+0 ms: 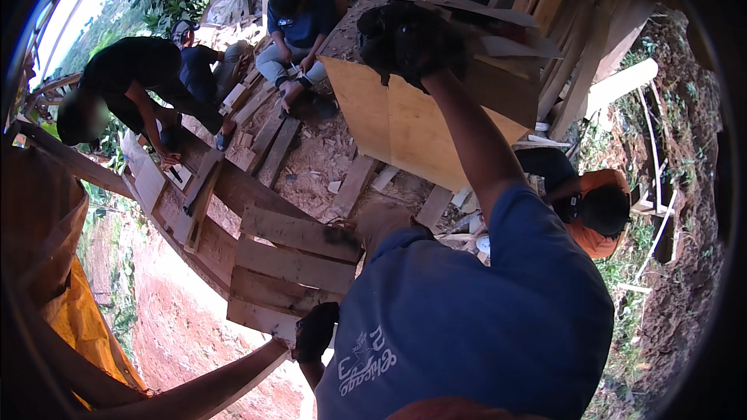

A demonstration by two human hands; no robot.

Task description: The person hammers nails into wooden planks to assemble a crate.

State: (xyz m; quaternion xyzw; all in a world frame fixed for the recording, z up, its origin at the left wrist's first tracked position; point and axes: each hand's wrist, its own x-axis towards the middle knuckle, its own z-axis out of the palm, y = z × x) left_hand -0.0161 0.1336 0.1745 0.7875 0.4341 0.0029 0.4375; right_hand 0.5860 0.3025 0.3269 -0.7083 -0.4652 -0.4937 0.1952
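My right hand (pixel 428 40), in a black glove, is stretched over the top of a plywood box (pixel 373 113). It appears closed around a bulky dark object (pixel 377 37), whose kind is lost in shadow. Beside it, thin pale sheets (pixel 513 47) lie on the box top among wood shavings. Low at the left, my left hand (pixel 315 332), also black-gloved, is at the near corner of a slatted wooden panel (pixel 296 264), by the end of a long beam (pixel 241 377). Its fingers merge into the dark glove. My blue shirt sleeve hides part of the ground.
One person (pixel 136 82) bends over boards at the left; another (pixel 299 27) sits behind, with a third (pixel 204 62) nearby. Someone in orange (pixel 599 214) is low at the right. Planks (pixel 280 152) and wood scraps litter the ground. Timber (pixel 576 39) leans behind the box.
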